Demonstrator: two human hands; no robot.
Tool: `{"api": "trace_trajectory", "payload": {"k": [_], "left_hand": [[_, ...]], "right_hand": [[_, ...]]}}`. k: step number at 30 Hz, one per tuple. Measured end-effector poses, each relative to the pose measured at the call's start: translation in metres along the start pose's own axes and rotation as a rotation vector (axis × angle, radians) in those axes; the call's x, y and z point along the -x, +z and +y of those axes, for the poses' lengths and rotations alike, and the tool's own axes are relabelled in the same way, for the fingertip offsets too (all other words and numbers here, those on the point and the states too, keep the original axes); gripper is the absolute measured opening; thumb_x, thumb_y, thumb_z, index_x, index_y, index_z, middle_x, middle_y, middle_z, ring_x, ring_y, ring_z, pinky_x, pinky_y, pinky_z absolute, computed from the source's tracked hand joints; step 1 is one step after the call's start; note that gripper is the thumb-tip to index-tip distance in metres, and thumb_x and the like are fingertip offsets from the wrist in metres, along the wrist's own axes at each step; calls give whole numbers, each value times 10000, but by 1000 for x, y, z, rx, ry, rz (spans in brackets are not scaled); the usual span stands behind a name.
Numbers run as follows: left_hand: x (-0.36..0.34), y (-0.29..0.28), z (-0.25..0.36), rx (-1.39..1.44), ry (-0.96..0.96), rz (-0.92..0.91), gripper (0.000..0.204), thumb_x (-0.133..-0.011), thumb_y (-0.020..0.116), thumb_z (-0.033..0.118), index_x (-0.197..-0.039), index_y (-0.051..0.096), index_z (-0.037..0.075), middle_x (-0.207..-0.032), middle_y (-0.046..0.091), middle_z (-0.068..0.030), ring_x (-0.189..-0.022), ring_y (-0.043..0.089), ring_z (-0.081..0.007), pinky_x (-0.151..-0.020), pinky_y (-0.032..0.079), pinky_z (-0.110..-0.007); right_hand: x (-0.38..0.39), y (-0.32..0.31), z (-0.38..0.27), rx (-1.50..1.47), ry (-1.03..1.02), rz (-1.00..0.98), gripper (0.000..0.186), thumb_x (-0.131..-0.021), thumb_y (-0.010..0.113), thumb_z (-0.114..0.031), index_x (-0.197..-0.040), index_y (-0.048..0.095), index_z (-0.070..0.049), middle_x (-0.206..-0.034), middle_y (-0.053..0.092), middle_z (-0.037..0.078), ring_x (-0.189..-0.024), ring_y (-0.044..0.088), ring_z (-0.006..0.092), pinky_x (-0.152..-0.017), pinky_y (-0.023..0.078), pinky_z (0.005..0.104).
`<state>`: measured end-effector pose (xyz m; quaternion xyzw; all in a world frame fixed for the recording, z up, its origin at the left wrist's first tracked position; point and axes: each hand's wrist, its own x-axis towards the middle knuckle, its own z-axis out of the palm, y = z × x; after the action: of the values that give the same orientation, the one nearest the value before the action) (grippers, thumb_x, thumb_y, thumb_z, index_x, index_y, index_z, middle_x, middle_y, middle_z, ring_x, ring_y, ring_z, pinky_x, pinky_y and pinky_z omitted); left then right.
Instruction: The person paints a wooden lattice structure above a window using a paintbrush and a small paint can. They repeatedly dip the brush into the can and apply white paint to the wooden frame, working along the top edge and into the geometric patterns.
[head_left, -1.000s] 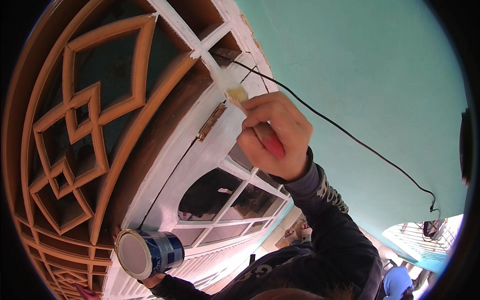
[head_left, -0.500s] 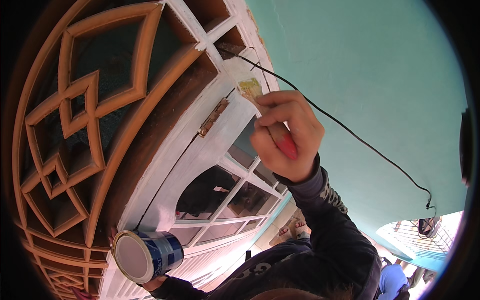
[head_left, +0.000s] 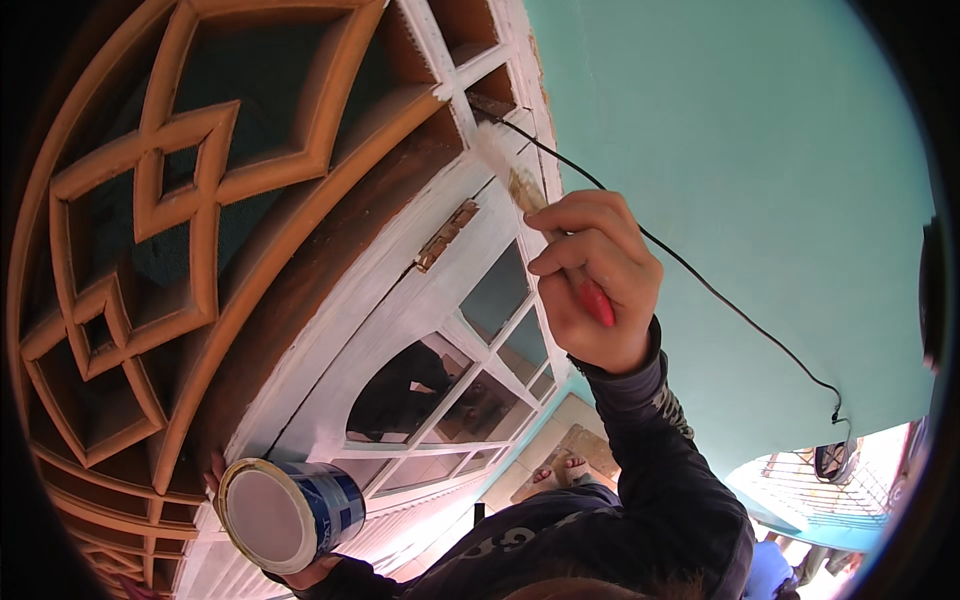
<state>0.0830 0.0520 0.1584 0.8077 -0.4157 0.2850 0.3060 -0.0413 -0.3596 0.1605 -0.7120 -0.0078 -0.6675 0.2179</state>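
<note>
My right hand (head_left: pixel 603 270) is closed around a paintbrush (head_left: pixel 525 188) with a red-tipped handle. The brush's whitish bristles point up and to the left, at the white-painted door frame (head_left: pixel 395 215) just above the hinge. Whether they touch the wood is hard to tell. Low on the left, my left hand (head_left: pixel 312 573) grips a blue paint can (head_left: pixel 335 505) from beneath and behind, fingertips showing at its far side. The can is tipped so its open mouth faces me, with pale paint or a pale interior visible. Most of that hand is hidden by the can.
A rusty hinge (head_left: pixel 447 236) sits on the frame beside a white door with glass panes (head_left: pixel 490 405). Brown wooden lattice (head_left: pixel 205 210) fills the left. A black cable (head_left: pixel 715 280) runs down the turquoise wall (head_left: pixel 740 130) to the right. A wire rack (head_left: pixel 830 478) stands lower right.
The brush has turned from its broad face to nearly edge-on, its bristles still by the frame. The whole view has shifted slightly. Both hands keep their holds.
</note>
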Motion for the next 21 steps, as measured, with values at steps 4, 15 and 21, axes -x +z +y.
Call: {"api": "trace_trajectory", "payload": {"k": [4, 15, 21], "left_hand": [[-12, -1, 5, 5, 98, -44, 903, -812, 614, 733, -1425, 534, 74, -1522, 460, -182, -1488, 334, -314, -1233, 209, -523], [-28, 4, 4, 2, 70, -68, 870, -793, 635, 724, -1377, 588, 80, -1507, 476, -176, -1489, 336, -310, -1238, 181, -529], [-29, 8, -1, -7, -10, -58, 851, -785, 646, 711, -1359, 600, 83, -1501, 484, -168, -1487, 339, -309, -1242, 169, -526]], "right_hand": [[-11, 10, 1, 83, -193, 47, 271, -560, 641, 106, -778, 631, -54, -1033, 690, 98, -933, 622, 322, -761, 523, 383], [-14, 20, -1, 190, -234, 37, 246, -554, 632, 94, -751, 602, -50, -977, 677, 111, -868, 610, 332, -730, 521, 381], [-14, 15, -12, 210, -146, -141, 232, -564, 618, 84, -748, 600, -57, -954, 678, 98, -856, 608, 323, -710, 518, 381]]}}
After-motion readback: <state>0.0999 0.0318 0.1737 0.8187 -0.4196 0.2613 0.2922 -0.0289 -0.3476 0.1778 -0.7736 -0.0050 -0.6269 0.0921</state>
